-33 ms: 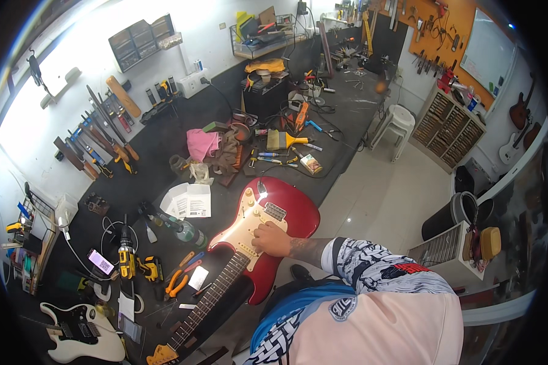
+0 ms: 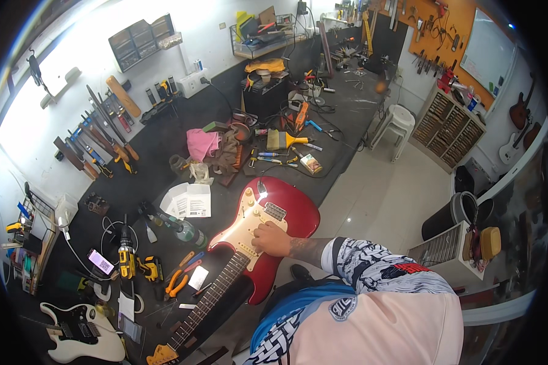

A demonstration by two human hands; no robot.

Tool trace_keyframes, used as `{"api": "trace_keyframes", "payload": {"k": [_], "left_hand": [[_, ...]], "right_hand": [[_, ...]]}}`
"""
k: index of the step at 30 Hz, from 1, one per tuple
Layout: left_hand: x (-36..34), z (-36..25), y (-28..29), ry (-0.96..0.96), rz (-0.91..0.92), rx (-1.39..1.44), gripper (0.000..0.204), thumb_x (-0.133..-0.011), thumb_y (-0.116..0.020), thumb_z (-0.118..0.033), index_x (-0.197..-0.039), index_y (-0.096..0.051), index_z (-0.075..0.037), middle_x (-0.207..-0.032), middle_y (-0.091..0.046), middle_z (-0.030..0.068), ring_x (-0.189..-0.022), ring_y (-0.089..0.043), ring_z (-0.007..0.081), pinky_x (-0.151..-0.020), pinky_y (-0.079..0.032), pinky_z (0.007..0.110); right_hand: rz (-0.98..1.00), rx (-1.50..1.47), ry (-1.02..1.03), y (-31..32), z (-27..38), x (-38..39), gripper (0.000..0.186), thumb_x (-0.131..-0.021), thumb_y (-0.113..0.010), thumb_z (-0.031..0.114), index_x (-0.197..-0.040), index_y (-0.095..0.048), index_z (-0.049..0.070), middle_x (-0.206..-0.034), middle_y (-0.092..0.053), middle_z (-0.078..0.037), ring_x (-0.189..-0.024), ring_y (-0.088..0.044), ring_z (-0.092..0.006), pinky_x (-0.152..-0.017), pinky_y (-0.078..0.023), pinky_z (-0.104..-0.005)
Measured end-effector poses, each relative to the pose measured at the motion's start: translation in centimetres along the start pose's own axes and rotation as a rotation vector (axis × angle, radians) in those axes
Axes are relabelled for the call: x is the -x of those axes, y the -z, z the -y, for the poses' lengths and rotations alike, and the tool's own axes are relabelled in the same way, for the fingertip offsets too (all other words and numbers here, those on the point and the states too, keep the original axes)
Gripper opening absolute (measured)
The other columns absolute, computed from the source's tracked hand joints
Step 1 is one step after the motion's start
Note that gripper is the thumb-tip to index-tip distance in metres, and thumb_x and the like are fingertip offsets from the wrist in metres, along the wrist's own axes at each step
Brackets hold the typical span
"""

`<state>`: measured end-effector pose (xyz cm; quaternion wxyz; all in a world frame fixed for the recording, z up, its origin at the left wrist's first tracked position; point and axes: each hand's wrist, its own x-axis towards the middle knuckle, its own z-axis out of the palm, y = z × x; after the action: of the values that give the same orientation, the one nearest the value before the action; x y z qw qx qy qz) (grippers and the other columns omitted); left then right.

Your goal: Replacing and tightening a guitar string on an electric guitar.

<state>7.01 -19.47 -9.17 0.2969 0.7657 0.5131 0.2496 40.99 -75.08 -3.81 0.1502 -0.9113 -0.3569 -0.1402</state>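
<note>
A red electric guitar [image 2: 298, 204] with a cream pickguard [image 2: 234, 225] lies face up along the front edge of the dark workbench, its fretted neck [image 2: 210, 298] running toward the lower left. My right hand [image 2: 271, 239] rests on the pickguard between the pickups, its fingers curled down and pressed together. Whatever those fingers hold, if anything, is hidden beneath them. Of my left arm only a patterned sleeve shows at the lower edge, and the left hand is out of sight. Beside the neck lie orange-handled pliers [image 2: 176, 284] and a small white card [image 2: 198, 277].
Left of the guitar are a yellow cordless drill [image 2: 126, 258], a lit phone [image 2: 101, 261], a bottle [image 2: 189, 231] and a white guitar [image 2: 103, 337]. Behind it lie white papers [image 2: 195, 201], a pink cloth [image 2: 203, 143] and a wide brush [image 2: 280, 140]. White stools [image 2: 397, 125] stand beyond.
</note>
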Motion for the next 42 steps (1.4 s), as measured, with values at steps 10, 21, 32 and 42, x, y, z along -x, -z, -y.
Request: {"api": "trace_keyframes", "payload": {"k": [10, 21, 32, 42], "left_hand": [[0.04, 0.09, 0.01, 0.004, 0.007, -0.003, 0.047, -0.102, -0.068, -0.044, -0.111, -0.076, 0.001, -0.104, -0.075, 0.0144, -0.093, -0.070, 0.0304, -0.083, -0.054, 0.045], [0.26, 0.08, -0.05, 0.008, 0.009, 0.001, 0.048, -0.102, -0.068, -0.045, -0.113, -0.076, 0.001, -0.106, -0.075, 0.0140, -0.094, -0.069, 0.0299, -0.085, -0.054, 0.045], [0.35, 0.03, -0.07, 0.010, 0.014, -0.002, 0.049, -0.102, -0.068, -0.045, -0.115, -0.075, 0.001, -0.107, -0.075, 0.0137, -0.096, -0.069, 0.0294, -0.086, -0.054, 0.045], [0.33, 0.00, -0.08, 0.015, 0.018, -0.001, 0.050, -0.102, -0.068, -0.046, -0.116, -0.075, 0.001, -0.109, -0.074, 0.0133, -0.097, -0.068, 0.0290, -0.087, -0.053, 0.044]], "right_hand": [[0.026, 0.023, -0.002, 0.29, 0.08, -0.20, 0.024, -0.074, -0.084, 0.036, -0.086, -0.074, 0.019, -0.095, -0.061, 0.000, -0.101, -0.060, -0.0207, -0.090, -0.045, -0.0379], [0.037, 0.015, -0.015, 0.05, 0.05, -0.06, 0.028, -0.075, -0.085, 0.036, -0.093, -0.074, 0.018, -0.096, -0.062, 0.000, -0.101, -0.060, -0.0208, -0.091, -0.045, -0.0381], [-0.010, 0.004, 0.001, -0.07, 0.00, 0.04, 0.032, -0.074, -0.086, 0.036, -0.100, -0.076, 0.020, -0.097, -0.062, 0.000, -0.102, -0.060, -0.0205, -0.090, -0.045, -0.0379], [0.047, 0.016, 0.008, 0.42, -0.15, -0.40, 0.023, -0.075, -0.083, 0.038, -0.085, -0.075, 0.019, -0.096, -0.061, 0.000, -0.102, -0.059, -0.0205, -0.090, -0.044, -0.0385]]}}
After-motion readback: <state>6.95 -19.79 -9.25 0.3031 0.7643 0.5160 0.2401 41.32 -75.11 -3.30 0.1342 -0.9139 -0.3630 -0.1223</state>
